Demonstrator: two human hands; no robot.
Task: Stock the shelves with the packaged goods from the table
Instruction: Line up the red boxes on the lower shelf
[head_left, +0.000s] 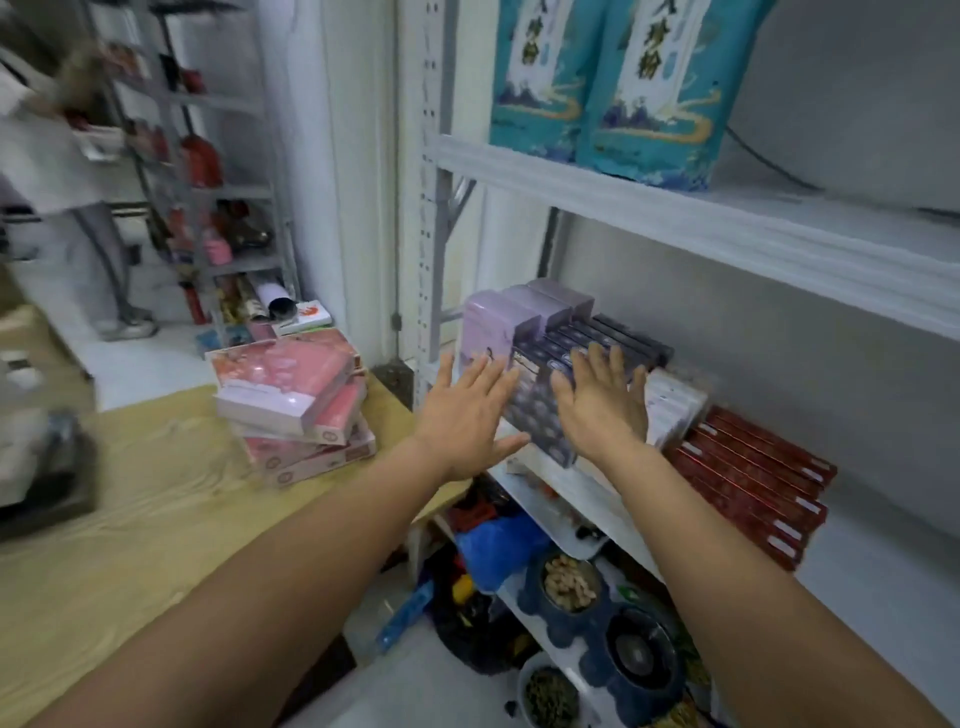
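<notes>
A row of dark purple boxes stands on edge on the white middle shelf, with lilac boxes to their left. My left hand is flat with straight fingers in front of the lilac and dark boxes. My right hand lies flat against the face of the front dark box. On the wooden table lies a tilted stack of pink flat boxes.
Red boxes lie stacked on the shelf to the right. Teal bags stand on the upper shelf. Bowls and bags fill the lower shelf. At far left, a person stands by another rack.
</notes>
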